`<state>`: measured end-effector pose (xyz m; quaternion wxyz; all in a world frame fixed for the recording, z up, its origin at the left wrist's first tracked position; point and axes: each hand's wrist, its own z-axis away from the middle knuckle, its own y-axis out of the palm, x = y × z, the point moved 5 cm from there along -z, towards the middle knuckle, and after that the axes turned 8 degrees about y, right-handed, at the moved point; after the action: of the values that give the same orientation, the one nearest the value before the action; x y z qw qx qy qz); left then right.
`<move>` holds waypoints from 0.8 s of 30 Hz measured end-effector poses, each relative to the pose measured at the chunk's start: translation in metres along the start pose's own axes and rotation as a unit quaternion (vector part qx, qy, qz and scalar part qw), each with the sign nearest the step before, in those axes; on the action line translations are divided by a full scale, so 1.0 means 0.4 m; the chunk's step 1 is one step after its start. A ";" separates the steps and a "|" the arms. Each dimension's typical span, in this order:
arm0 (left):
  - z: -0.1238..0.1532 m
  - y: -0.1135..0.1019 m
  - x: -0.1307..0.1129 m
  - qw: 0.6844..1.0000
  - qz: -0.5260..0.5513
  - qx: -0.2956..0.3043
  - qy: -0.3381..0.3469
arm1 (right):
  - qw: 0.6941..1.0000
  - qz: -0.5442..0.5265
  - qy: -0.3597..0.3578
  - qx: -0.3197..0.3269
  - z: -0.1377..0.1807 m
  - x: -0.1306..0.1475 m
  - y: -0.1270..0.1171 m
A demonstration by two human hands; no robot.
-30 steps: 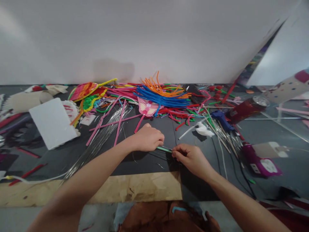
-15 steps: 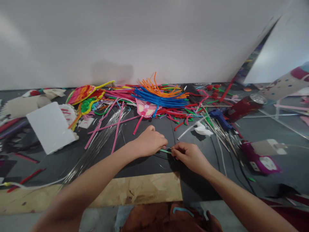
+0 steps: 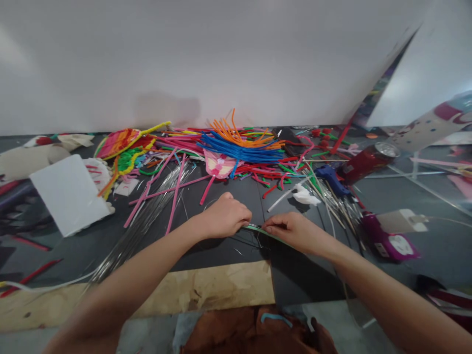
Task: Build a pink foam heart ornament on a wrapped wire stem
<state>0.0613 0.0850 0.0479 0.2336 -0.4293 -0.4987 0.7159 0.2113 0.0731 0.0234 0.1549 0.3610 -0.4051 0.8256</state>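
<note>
Work surface [image 3: 236, 206], dark, seen from above and crowded with craft materials, with a white wall [image 3: 184, 59] behind it. Landmark: a bundle of blue and orange chenille stems [image 3: 239, 147] near the surface's far edge. Toward the viewer from the bundle lies a plywood board [image 3: 206, 290]. To the bundle's left are a white foam board [image 3: 70, 194] and a striped woven fan [image 3: 118, 142]; to its right are a blue hot glue gun [image 3: 326, 177] and a red can [image 3: 368, 161], lying on its side. Directly below the bundle is a pink shaped piece [image 3: 219, 164], with silvery strands [image 3: 147, 211] and pink sticks spreading down and to the left.

Both hands work below the bundle. The left hand [image 3: 224, 216] is curled closed over one end of a thin green strip [image 3: 265, 233]; its exact grip is partly hidden. The right hand [image 3: 291, 228] pinches the strip further along. The strip lies between them, not visibly joined to any other piece, and no assembled item shows in the hands.
</note>
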 end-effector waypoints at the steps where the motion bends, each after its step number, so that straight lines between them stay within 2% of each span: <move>1: 0.000 -0.002 -0.002 1.000 -0.001 -0.002 0.002 | 1.000 -0.020 0.008 0.022 -0.004 -0.002 0.000; 6: 0.004 -0.016 -0.013 1.000 0.004 -0.010 0.009 | 0.969 -0.186 0.086 0.137 -0.017 -0.020 0.028; 9: 0.005 -0.017 -0.014 1.000 0.001 -0.006 0.016 | 0.960 -0.232 0.090 0.129 -0.017 -0.027 0.042; 13: 0.004 -0.013 -0.010 1.000 -0.005 -0.006 0.026 | 0.962 -0.238 0.086 0.105 -0.010 -0.029 0.055; 17: 0.000 -0.013 -0.011 0.999 0.008 -0.008 0.032 | 0.961 -0.234 0.082 0.123 -0.008 -0.020 0.058; 24: -0.002 -0.013 -0.022 0.999 0.007 0.021 0.031 | 0.956 -0.236 0.118 0.128 -0.020 -0.029 0.062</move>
<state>0.0661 0.0806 0.0559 0.2525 -0.4495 -0.4732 0.7143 0.2020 0.0641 -0.0020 0.3450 0.3629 -0.1781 0.8470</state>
